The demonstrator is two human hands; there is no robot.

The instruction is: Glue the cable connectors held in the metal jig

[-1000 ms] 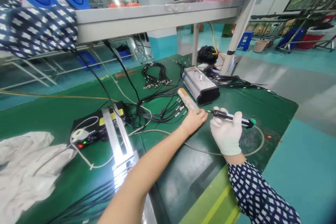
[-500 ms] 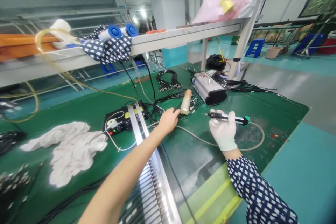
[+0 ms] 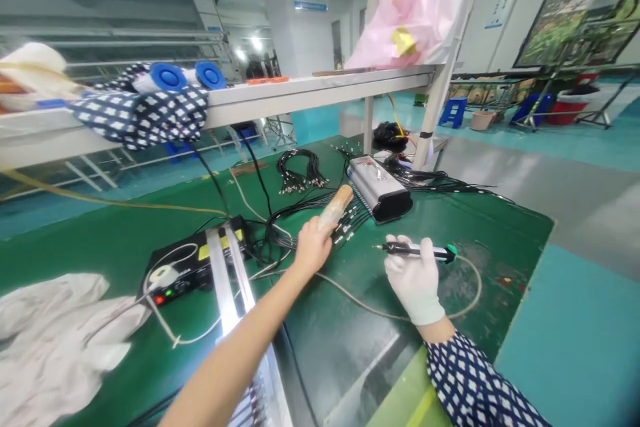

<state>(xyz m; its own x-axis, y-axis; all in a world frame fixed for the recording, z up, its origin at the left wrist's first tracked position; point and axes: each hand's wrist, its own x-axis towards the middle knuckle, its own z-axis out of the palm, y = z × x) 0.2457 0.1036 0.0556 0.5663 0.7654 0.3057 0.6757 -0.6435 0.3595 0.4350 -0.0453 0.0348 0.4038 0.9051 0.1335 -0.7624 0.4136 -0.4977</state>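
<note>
My bare left hand [image 3: 313, 245] is closed round the near end of a whitish cylinder with a tan end [image 3: 336, 207]; its exact kind I cannot make out. My right hand [image 3: 413, 279], in a white glove, grips a soldering iron [image 3: 417, 251] with a black handle and a green end. The iron's tip points left, above the table, and its pale cord loops behind the hand. Black cables [image 3: 350, 223] with light ends lie just beyond the cylinder. Under my left forearm runs a long metal rail [image 3: 225, 287] carrying a row of wires.
A black control box [image 3: 187, 273] with red and green lights stands at left, near a crumpled white cloth [image 3: 60, 333]. A silver-and-black case [image 3: 380, 187] sits beyond my hands. Coiled cables [image 3: 303, 170] lie at the back. A raised shelf [image 3: 300, 93] crosses behind the green table [image 3: 480, 227].
My left hand has moved from beside the cylinder onto it and closed round it; the cylinder is more tilted. The view has swung. My right hand still holds the soldering iron.
</note>
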